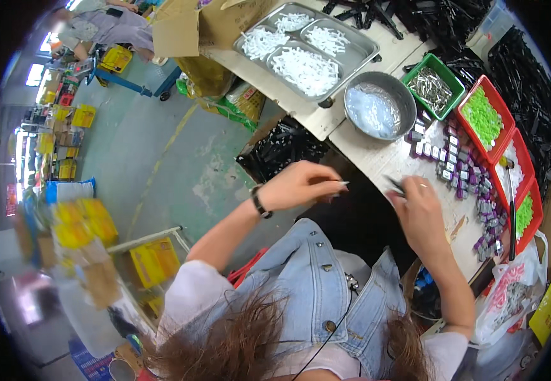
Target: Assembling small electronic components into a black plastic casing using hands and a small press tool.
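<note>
My left hand is raised above my lap, its thumb and fingertips pinched on a small white plastic piece. Opposite it, at the table edge, my right hand is closed on a thin dark piece that points up and left; its exact kind is blurred. A gap separates the two hands. Beyond the right hand, many small purple-and-grey blocks lie in rows and a heap on the table. A divided metal tray holds white plastic pieces in its compartments.
A round grey pan contains clear plastic. Beside it stand a green bin of metal pins and red bins with green and white pieces. Black parts are piled behind. A black-handled tool lies across the bins. Another person sits far left.
</note>
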